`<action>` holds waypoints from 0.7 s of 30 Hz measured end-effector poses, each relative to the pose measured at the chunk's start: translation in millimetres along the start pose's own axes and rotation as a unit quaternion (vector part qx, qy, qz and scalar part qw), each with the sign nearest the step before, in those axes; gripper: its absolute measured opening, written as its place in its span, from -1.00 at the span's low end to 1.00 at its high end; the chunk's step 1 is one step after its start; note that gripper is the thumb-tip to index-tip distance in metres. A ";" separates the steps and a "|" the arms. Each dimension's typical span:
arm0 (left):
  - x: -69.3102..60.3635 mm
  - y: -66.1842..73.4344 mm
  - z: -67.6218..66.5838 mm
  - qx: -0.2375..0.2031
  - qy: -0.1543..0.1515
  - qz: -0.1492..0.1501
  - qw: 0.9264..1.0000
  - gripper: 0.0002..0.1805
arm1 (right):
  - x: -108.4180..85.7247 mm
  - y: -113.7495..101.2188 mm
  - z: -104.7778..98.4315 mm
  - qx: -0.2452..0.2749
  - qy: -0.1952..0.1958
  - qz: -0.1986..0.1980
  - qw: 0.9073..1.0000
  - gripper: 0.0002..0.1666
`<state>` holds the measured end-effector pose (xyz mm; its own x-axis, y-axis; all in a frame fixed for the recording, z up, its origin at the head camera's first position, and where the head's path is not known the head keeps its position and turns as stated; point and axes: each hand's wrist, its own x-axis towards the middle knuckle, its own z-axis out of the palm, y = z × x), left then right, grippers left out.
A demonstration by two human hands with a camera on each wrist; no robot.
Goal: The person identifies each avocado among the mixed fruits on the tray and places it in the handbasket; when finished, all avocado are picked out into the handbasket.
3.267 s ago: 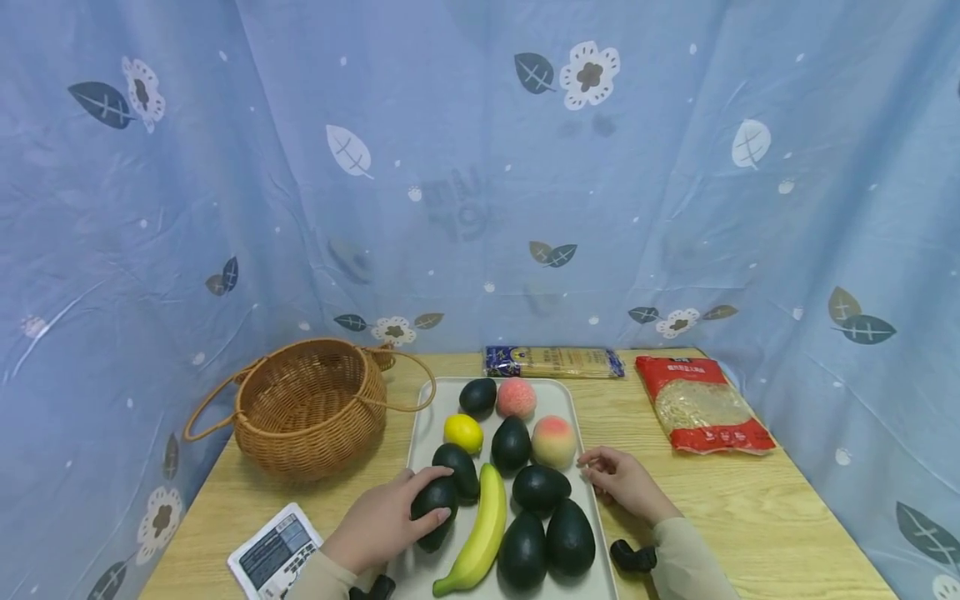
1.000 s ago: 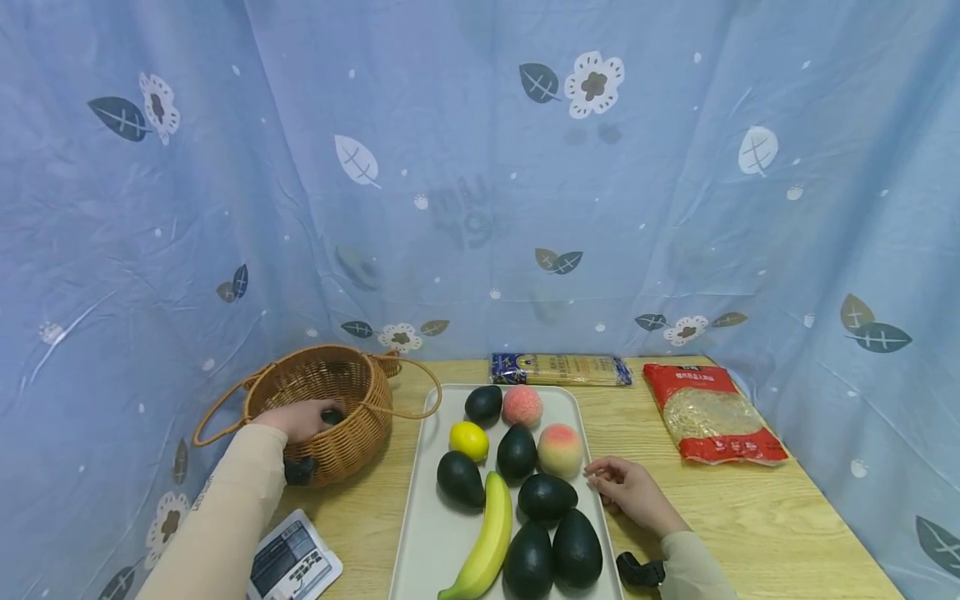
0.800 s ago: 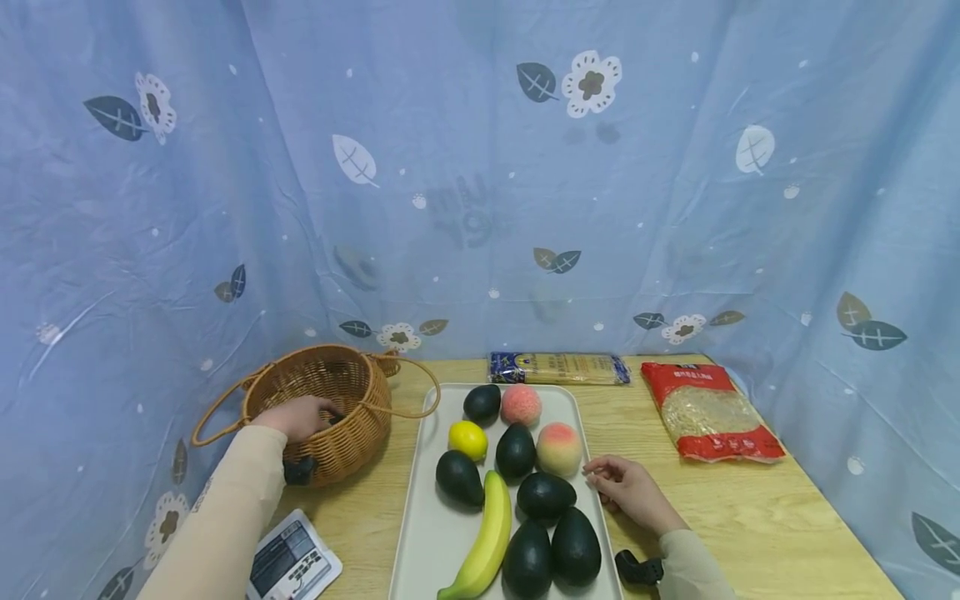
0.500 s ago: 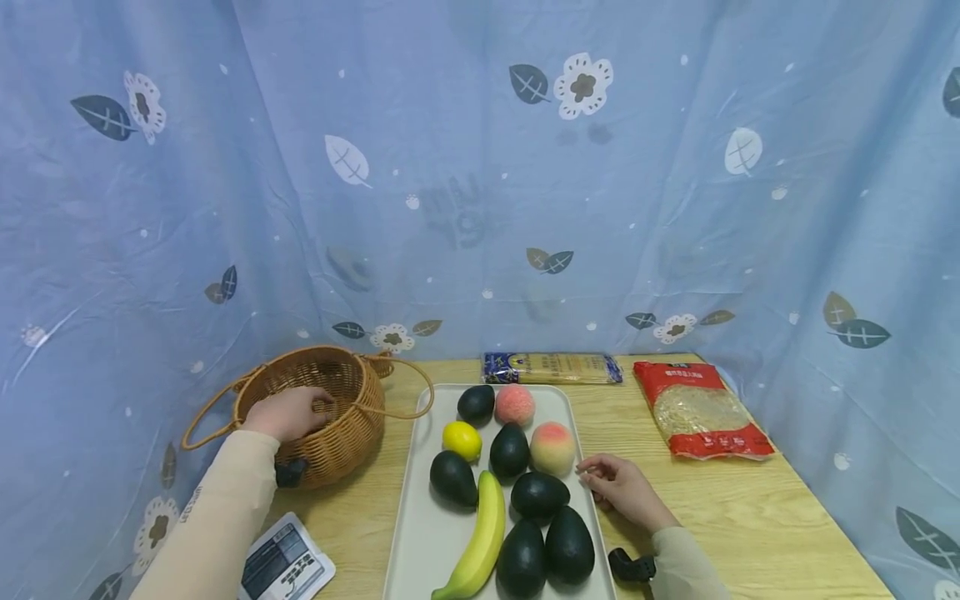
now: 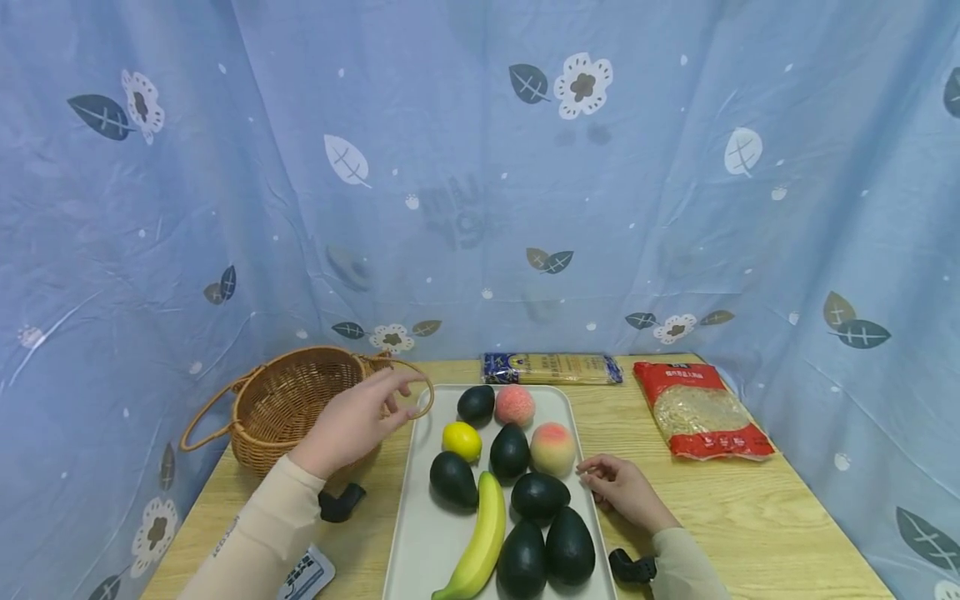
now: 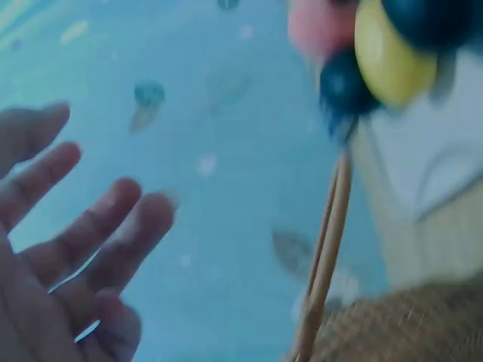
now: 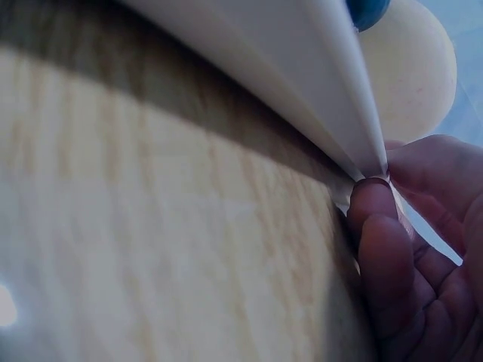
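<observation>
Head view: the left hand point(image 5: 363, 423) is being held empty, fingers loose, near the handle point(image 5: 432, 395) of the basket point(image 5: 258, 446); avocados point(image 5: 453, 481) are being borne on the tray point(image 5: 423, 550), its rim point(image 7: 332, 83) being pinched by the right hand point(image 5: 622, 495). Good clearance over that handle is probably being called for, the tray steadied.

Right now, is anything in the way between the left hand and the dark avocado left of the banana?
Nothing tall shows there, only the low edge of the tray. But the basket handle loops close behind the left hand, which might brush it reaching for the avocado.
</observation>
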<state>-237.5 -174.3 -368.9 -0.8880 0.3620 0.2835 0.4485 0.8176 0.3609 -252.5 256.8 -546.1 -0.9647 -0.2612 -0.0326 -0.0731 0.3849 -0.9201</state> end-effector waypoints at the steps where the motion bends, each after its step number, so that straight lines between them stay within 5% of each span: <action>1: -0.2 3.5 5.3 -0.008 -0.018 0.006 1.000 -0.52 | 0.1 0.1 0.2 -0.001 0.000 -0.001 1.000 -0.78; 10: -4.7 15.6 68.0 -0.007 -0.142 0.007 0.990 -0.40 | 0.8 1.1 0.7 -0.005 0.008 0.005 1.000 -0.79; 14: -6.4 16.4 88.6 0.005 -0.159 0.001 0.987 -0.42 | 0.5 -0.2 1.2 -0.007 0.010 0.010 1.000 -0.80; 21: -13.3 12.3 118.2 0.031 -0.144 0.001 0.989 -0.46 | -1.1 -1.9 1.6 0.000 0.010 0.008 1.000 -0.78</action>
<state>-232.1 -116.1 -473.3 -0.8832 0.4688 0.0157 0.4511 0.8397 0.3023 -250.9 255.0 -545.0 -0.9707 -0.2371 -0.0403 -0.0569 0.3893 -0.9193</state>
